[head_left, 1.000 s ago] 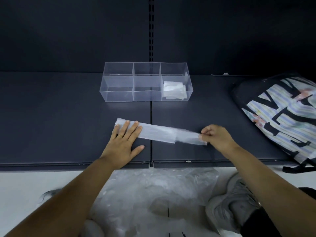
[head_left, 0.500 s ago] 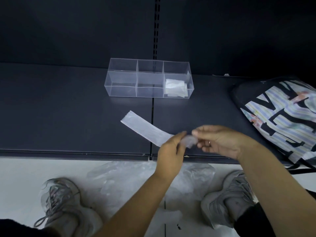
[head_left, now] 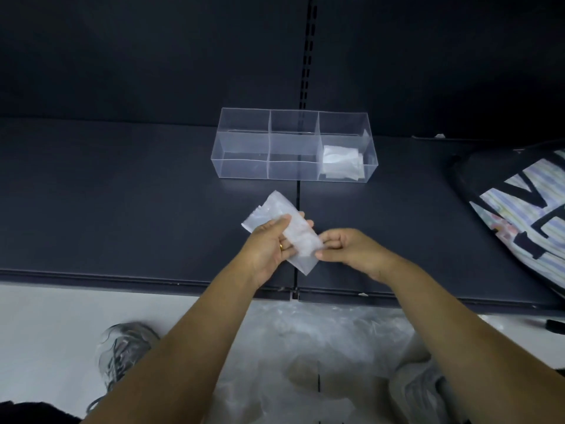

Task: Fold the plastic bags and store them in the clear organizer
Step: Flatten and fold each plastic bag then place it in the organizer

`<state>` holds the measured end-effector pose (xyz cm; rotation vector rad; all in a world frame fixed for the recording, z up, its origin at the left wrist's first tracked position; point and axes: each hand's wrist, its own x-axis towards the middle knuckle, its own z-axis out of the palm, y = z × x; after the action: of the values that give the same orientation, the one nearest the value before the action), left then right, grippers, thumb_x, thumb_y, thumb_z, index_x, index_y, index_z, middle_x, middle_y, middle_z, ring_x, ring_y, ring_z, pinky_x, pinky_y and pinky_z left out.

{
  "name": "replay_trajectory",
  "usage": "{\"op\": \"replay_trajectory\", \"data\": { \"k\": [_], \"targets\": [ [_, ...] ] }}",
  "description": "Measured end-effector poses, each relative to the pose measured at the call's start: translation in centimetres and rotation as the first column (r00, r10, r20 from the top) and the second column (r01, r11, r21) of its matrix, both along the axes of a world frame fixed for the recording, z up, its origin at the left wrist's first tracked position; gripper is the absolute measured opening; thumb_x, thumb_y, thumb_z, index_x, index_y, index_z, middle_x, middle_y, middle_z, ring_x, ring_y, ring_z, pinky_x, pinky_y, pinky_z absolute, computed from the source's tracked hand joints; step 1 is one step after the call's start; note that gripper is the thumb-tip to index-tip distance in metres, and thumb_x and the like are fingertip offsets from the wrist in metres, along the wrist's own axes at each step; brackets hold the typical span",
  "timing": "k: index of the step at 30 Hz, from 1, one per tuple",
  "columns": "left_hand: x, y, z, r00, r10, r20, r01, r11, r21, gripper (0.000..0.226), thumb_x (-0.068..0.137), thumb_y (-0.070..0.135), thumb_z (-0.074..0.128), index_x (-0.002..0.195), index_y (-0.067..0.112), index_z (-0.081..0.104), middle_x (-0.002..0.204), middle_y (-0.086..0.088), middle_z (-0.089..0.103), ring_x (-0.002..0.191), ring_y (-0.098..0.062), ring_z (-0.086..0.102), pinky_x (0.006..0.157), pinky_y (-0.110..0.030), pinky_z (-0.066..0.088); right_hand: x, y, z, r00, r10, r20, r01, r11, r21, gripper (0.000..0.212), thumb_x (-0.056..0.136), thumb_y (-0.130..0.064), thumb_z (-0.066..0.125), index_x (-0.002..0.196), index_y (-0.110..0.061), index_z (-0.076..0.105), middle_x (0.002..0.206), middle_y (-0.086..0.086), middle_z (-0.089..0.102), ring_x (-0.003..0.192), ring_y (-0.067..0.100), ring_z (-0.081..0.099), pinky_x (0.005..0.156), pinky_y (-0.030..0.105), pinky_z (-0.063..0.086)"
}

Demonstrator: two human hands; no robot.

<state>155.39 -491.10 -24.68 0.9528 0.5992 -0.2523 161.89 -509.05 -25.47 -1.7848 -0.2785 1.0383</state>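
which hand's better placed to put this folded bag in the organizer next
Left, probably: the left hand wraps the folded bag around its middle, while the right hand only pinches its near edge. The clear organizer lies straight ahead.

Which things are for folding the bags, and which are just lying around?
For the job: half-folded bag, clear organizer, folded bags at its right end, loose bags on the floor.
Just lying about: patterned bag on the shelf.

We make out no whole word, only big black block letters cut off by the frame edge, on the striped white fabric bag [head_left: 516,221] right of the clear plastic compartment organizer [head_left: 244,169].
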Motion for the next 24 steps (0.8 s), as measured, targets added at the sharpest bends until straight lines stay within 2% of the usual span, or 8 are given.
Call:
{"op": "replay_trajectory", "data": {
  "k": [4, 10, 12, 14, 17, 20, 22, 24],
  "targets": [
    [1.1, 1.5, -1.7, 0.979, 0.13, -0.157, -0.11, 0.985, 0.134, 0.028, 0.099, 0.017, 0.05, 0.121, 0.002, 0.057, 0.116, -0.015, 0.066, 0.101, -0.024, 0.067, 0.083, -0.034, 0.053, -0.4, 0.5, -1.0, 0.982, -0.14, 0.129, 0.152, 0.984, -0.094, 0.01, 0.083, -0.008, 0.071, 0.083, -0.018, 0.071, 0.071, -0.006, 0.072, 0.06, 0.001, 0.058, 0.056, 0.011, 0.043],
    [2.1, 3.3, -2.7, 0.913, 0.361, -0.192, -0.268, 0.882, 0.387, 0.011, 0.091, 0.011, 0.063, 0.1, 0.005, 0.063, 0.102, -0.015, 0.065, 0.074, -0.018, 0.064, 0.058, -0.021, 0.057, -0.3, 1.1, -1.5, 0.971, -0.139, 0.195, 0.176, 0.966, -0.188, 0.011, 0.08, -0.005, 0.071, 0.081, -0.015, 0.068, 0.069, -0.006, 0.07, 0.055, -0.004, 0.058, 0.053, 0.011, 0.042],
    [1.9, 3.7, -2.8, 0.914, 0.393, -0.102, -0.287, 0.803, 0.523, 0.013, 0.092, 0.006, 0.059, 0.1, 0.005, 0.068, 0.104, -0.016, 0.069, 0.08, -0.021, 0.067, 0.071, -0.028, 0.059, -0.4, 1.0, -1.5, 0.971, -0.136, 0.195, 0.175, 0.963, -0.203, 0.013, 0.079, -0.004, 0.071, 0.08, -0.016, 0.067, 0.068, -0.006, 0.07, 0.056, -0.002, 0.059, 0.056, 0.014, 0.042],
    [1.1, 3.5, -2.7, 0.929, 0.369, 0.039, -0.277, 0.617, 0.737, 0.022, 0.092, 0.003, 0.055, 0.109, 0.003, 0.068, 0.109, -0.014, 0.069, 0.094, -0.022, 0.065, 0.09, -0.026, 0.051, -0.5, 0.9, -1.4, 0.973, -0.125, 0.194, 0.167, 0.962, -0.218, 0.014, 0.079, -0.005, 0.072, 0.08, -0.017, 0.067, 0.069, -0.006, 0.07, 0.059, -0.001, 0.06, 0.057, 0.014, 0.042],
    [-1.5, 1.0, -2.1, 0.964, -0.012, 0.264, -0.257, 0.19, 0.948, 0.028, 0.093, 0.008, 0.054, 0.12, 0.007, 0.063, 0.121, -0.008, 0.063, 0.11, -0.021, 0.058, 0.096, -0.022, 0.041, -0.6, 0.8, -1.1, 0.975, -0.112, 0.19, 0.155, 0.961, -0.231, 0.014, 0.079, -0.005, 0.072, 0.081, -0.017, 0.066, 0.072, -0.003, 0.069, 0.064, 0.005, 0.061, 0.061, 0.019, 0.043],
    [-4.2, -2.0, -3.4, 0.815, -0.567, 0.122, -0.1, 0.071, 0.992, 0.054, 0.089, 0.031, 0.062, 0.135, 0.005, 0.05, 0.141, -0.011, 0.049, 0.131, -0.025, 0.043, 0.113, -0.03, 0.028, -0.7, 1.0, -0.6, 0.977, -0.127, 0.171, 0.162, 0.964, -0.211, 0.013, 0.079, -0.003, 0.071, 0.082, -0.014, 0.065, 0.076, 0.004, 0.069, 0.065, 0.01, 0.058, 0.062, 0.023, 0.043],
    [-5.5, -2.7, -4.6, 0.749, -0.661, -0.042, 0.038, -0.021, 0.999, 0.081, 0.087, 0.05, 0.061, 0.148, 0.006, 0.029, 0.155, -0.008, 0.027, 0.145, -0.02, 0.02, 0.118, -0.023, 0.004, -0.9, 0.9, -0.2, 0.98, -0.148, 0.134, 0.174, 0.961, -0.214, 0.011, 0.081, -0.005, 0.071, 0.085, -0.014, 0.065, 0.075, 0.002, 0.068, 0.06, 0.005, 0.058, 0.056, 0.017, 0.043],
    [-6.1, -2.6, -5.3, 0.754, -0.652, -0.074, 0.047, -0.059, 0.997, 0.084, 0.088, 0.05, 0.059, 0.151, 0.009, 0.02, 0.159, -0.004, 0.017, 0.147, -0.015, 0.009, 0.117, -0.021, -0.004, -1.2, 0.5, 0.3, 0.984, -0.165, 0.071, 0.178, 0.954, -0.242, 0.007, 0.085, -0.009, 0.068, 0.087, -0.015, 0.066, 0.068, -0.002, 0.064, 0.051, 0.001, 0.052, 0.046, 0.014, 0.039]
  ]
}}
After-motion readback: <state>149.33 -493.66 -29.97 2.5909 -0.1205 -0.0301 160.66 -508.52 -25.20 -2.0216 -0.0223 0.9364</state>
